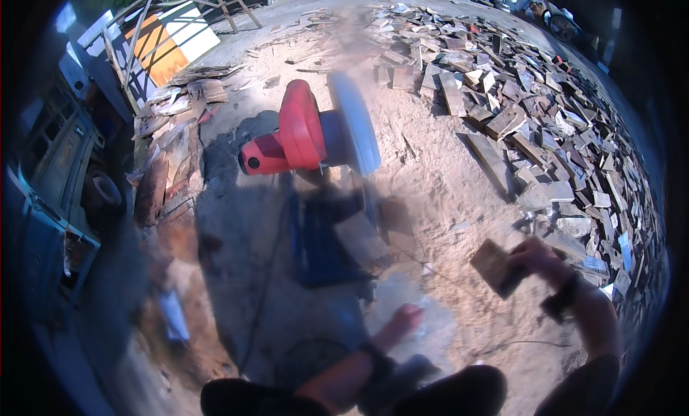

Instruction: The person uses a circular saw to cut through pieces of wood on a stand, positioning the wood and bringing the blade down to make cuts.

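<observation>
A red chop saw [300, 125] with a pale guard over its blade [355, 125] stands in the middle on a dark base [319, 258]. A wood offcut [362, 240] rests on that base. My right hand [538, 258], at the right, grips a small wooden block [490, 265] over the dusty ground. My left hand [402, 323] is low in the middle, below the saw base, over a pale patch [438, 333]. Its fingers are blurred, so I cannot tell whether it holds anything.
A heap of wood offcuts [545, 150] spreads along the right. Rough planks [165, 172] lie along the left, beside an old vehicle [64, 165]. Leaning boards and a timber frame [154, 43] stand at the back left. A cord [269, 287] runs over the ground.
</observation>
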`<state>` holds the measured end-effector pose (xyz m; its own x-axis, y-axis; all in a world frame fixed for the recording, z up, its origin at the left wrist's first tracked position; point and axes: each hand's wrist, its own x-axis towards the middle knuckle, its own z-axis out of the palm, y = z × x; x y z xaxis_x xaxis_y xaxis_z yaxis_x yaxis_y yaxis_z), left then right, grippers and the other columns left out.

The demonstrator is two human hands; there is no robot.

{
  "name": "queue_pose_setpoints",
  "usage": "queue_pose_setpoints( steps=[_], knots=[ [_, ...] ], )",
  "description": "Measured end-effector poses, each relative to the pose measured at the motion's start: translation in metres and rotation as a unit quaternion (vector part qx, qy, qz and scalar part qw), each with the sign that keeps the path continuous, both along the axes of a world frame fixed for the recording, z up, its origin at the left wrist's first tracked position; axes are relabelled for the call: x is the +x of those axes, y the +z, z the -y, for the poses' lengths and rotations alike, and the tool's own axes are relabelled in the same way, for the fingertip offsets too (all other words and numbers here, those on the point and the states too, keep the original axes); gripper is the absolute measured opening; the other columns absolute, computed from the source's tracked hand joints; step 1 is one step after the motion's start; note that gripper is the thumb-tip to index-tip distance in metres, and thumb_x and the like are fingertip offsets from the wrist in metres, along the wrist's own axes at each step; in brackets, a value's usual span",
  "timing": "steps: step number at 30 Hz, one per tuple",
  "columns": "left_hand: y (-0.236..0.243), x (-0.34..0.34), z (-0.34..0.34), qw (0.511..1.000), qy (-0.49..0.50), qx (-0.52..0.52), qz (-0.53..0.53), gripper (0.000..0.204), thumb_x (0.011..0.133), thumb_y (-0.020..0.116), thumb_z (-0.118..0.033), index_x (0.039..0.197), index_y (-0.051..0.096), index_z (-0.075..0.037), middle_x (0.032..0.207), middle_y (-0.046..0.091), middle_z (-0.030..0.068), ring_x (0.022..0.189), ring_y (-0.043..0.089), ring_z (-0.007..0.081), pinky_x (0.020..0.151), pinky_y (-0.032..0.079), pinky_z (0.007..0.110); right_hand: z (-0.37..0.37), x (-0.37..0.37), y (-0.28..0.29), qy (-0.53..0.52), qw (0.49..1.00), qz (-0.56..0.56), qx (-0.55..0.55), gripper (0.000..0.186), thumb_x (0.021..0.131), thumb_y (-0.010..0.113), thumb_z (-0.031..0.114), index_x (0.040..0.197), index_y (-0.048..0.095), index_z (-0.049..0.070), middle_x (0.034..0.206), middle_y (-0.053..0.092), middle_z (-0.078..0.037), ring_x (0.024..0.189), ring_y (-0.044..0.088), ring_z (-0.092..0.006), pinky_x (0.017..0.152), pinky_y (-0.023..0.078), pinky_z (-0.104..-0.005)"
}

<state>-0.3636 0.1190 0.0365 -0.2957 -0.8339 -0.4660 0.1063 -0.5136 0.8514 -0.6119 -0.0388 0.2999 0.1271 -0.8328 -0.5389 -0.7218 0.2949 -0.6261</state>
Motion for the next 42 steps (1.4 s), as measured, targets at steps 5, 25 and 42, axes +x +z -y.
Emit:
queue_pose_setpoints(
  steps=[5, 25, 42],
  knots=[
    [0.032, 0.035, 0.007, 0.988, 0.088, 0.117, 0.056, 0.033, 0.088, 0.056, -0.029, 0.106, 0.050, -0.002, 0.085, 0.057, 0.0073, 0.070, 0.052, 0.0138, 0.061, 0.045, 0.028, 0.083, 0.056, 0.108, 0.034, 0.736, 0.622, -0.265, 0.066, 0.086, 0.053, 0.037, 0.137, 0.028, 0.005, 0.124, 0.048, -0.018, 0.110, 0.051, -0.0271, 0.098, 0.037, -0.0433],
    [0.019, 0.139, 0.093, 0.863, 0.374, 0.095, 0.325, 0.057, 0.080, 0.061, -0.026, 0.119, 0.036, 0.007, 0.113, 0.050, 0.0185, 0.096, 0.052, 0.0267, 0.080, 0.045, 0.036, 0.061, 0.206, -0.271, 0.044, 0.985, -0.040, -0.161, 0.055, 0.075, 0.066, 0.037, 0.104, 0.048, -0.006, 0.091, 0.061, -0.021, 0.088, 0.060, -0.0347, 0.081, 0.046, -0.0402],
    [-0.034, 0.149, 0.096, 0.841, 0.413, 0.027, 0.349, 0.051, 0.065, 0.068, -0.009, 0.105, 0.042, 0.007, 0.094, 0.054, 0.0164, 0.070, 0.057, 0.0218, 0.052, 0.049, 0.033, 0.049, 0.222, -0.263, 0.022, 0.990, 0.040, -0.131, 0.045, 0.074, 0.065, 0.031, 0.106, 0.053, 0.001, 0.095, 0.062, -0.020, 0.089, 0.061, -0.0324, 0.077, 0.048, -0.0379]
  ],
)
